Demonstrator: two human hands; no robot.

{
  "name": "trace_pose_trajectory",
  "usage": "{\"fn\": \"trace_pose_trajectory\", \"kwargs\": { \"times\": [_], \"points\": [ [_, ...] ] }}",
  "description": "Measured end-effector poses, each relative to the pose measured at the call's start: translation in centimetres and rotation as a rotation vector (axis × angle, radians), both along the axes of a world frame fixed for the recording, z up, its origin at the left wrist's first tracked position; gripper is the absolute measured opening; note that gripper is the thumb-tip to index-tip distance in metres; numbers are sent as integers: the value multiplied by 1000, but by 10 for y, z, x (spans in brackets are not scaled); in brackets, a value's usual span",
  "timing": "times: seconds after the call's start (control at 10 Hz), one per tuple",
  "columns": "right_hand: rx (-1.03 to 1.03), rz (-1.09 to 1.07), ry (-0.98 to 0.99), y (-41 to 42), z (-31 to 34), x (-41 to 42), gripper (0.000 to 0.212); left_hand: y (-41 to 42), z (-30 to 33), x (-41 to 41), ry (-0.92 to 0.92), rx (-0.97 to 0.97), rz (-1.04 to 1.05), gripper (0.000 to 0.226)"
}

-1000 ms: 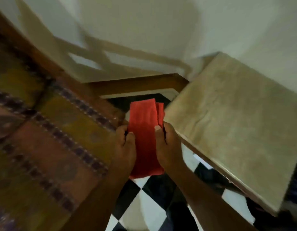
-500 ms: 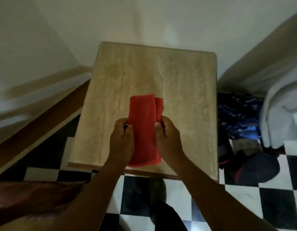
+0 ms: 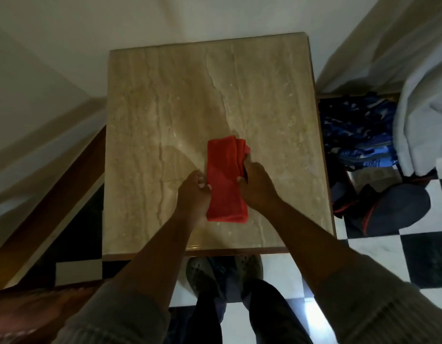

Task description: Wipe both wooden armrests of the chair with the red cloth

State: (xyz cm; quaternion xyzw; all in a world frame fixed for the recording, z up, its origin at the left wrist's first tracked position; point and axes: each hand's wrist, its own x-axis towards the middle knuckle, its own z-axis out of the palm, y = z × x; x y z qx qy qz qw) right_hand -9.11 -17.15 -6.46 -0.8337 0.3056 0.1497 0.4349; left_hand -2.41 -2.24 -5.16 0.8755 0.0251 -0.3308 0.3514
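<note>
No readable text, labels, brands, numbers or signs anywhere in view. The red cloth point(image 3: 226, 181) is plain, no tag or print showing. The tabletop point(image 3: 165, 115) carries only stone veining (no markings). The blue patterned bag point(image 3: 356, 130) at right shows white shapes, too blurred to tell whether any are letters. The grey shoes point(image 3: 202, 274) show only holes, no logo legible.

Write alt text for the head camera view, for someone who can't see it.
Seen from above, a left hand and right hand hold a folded red cloth over a beige stone-topped table. Black-and-white checkered floor surrounds it, with blue bags at right.
</note>
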Motion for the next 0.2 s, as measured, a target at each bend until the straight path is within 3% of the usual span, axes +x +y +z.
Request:
{"fn": "trace_pose_trajectory", "kwargs": {
  "times": [0.1,0.2],
  "points": [
    [-12,58,24,-2,22,-3,55,12,17,0,1,55,-154,59],
    [-74,111,68,-9,51,-6,67,28,47,6,-74,164,-328,75]
  ]
}}
